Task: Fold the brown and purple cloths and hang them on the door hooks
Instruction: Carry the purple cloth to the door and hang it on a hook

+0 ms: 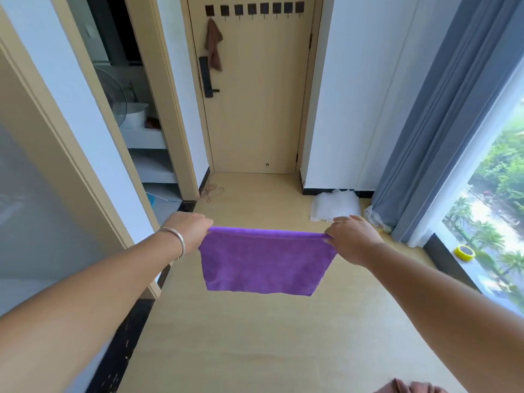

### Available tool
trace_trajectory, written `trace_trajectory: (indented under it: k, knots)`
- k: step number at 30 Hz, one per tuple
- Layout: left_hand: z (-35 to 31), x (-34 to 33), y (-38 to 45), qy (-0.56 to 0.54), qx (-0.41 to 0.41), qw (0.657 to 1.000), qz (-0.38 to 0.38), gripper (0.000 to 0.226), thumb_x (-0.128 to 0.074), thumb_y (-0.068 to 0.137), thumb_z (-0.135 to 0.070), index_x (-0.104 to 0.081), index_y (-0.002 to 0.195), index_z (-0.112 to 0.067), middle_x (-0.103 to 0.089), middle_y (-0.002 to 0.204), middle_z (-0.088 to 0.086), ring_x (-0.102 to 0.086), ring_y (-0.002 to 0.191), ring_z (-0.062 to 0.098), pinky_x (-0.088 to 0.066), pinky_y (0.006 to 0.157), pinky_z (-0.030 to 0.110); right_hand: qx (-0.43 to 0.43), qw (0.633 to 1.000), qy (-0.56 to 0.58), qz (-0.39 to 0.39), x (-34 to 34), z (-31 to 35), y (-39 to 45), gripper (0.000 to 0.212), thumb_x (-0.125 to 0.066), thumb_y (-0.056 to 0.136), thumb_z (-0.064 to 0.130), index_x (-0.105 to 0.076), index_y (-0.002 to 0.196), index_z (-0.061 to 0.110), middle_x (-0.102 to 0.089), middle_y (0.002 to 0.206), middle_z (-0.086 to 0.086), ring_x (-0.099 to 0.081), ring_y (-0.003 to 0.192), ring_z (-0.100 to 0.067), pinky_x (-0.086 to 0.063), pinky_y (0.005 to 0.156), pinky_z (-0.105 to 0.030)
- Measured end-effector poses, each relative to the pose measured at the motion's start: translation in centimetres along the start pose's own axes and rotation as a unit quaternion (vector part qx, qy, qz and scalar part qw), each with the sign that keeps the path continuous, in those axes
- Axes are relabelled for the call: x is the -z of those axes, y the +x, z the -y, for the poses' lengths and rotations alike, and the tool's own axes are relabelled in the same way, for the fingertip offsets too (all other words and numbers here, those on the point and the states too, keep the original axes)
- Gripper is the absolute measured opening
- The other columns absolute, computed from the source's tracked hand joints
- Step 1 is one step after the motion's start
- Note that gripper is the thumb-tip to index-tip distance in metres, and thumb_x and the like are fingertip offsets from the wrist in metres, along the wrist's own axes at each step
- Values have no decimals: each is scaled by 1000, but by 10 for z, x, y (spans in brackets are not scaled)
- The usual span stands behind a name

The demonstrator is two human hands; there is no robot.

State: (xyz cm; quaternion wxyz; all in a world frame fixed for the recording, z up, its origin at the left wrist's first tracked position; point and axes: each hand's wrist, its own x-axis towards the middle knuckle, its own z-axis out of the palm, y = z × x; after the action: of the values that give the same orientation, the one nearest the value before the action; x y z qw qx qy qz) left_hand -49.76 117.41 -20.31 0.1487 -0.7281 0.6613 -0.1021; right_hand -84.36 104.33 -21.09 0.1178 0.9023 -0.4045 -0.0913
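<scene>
Straight ahead of me, at the end of the pale wood-look floor (255, 336), stands the tall light-wood door (255, 109) with a black lever lock (206, 78) on its left side. Right of it I see the long grey-blue curtain (442, 123) hanging beside the bright window (496, 194), and on my left a frosted sliding panel in a beige frame (42, 165).

Held up between me and the door is the purple microfibre cloth (263, 262), doubled over so the fold runs along its top edge and the loose edges hang below, clear of the floor. My left hand (190, 231), a thin silver bangle (177, 239) on its wrist, pinches the top left corner; my right hand (351, 236) pinches the top right corner, keeping the top edge taut and level.

Against the wall by the curtain lies a crumpled white plastic bag (334, 207). The brown cloth (214, 45) hangs from the leftmost of the square black door hooks (252, 9), which run in a row across the top of the door. A small yellow tape roll (465, 252) sits on the dark window ledge.
</scene>
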Motion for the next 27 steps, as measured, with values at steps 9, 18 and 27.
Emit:
trace_trajectory:
  k: [9,18,27]
  knots:
    - [44,131,-7,41,43,995,-79,17,-43,91,-16,-45,77,-25,-50,74,-6,-54,68,16,-34,53,29,-25,995,33,-88,131,-53,-6,39,-33,101,45,-67,111,27,-65,115,7,-48,124,-14,-33,105,-32]
    - [66,255,-14,66,76,978,-183,20,-42,95,-15,-51,81,-26,-54,73,-5,-54,67,14,-45,59,28,-58,981,43,-180,247,-107,-28,38,-35,101,45,-68,107,27,-65,112,4,-51,121,-17,-38,101,-35]
    - [68,322,-20,84,87,963,-240,18,-41,99,-19,-54,89,-25,-59,80,-5,-57,72,13,-48,64,26,-60,970,18,-236,303,-145,-43,40,-31,102,42,-67,107,25,-64,104,5,-55,110,-18,-41,97,-34]
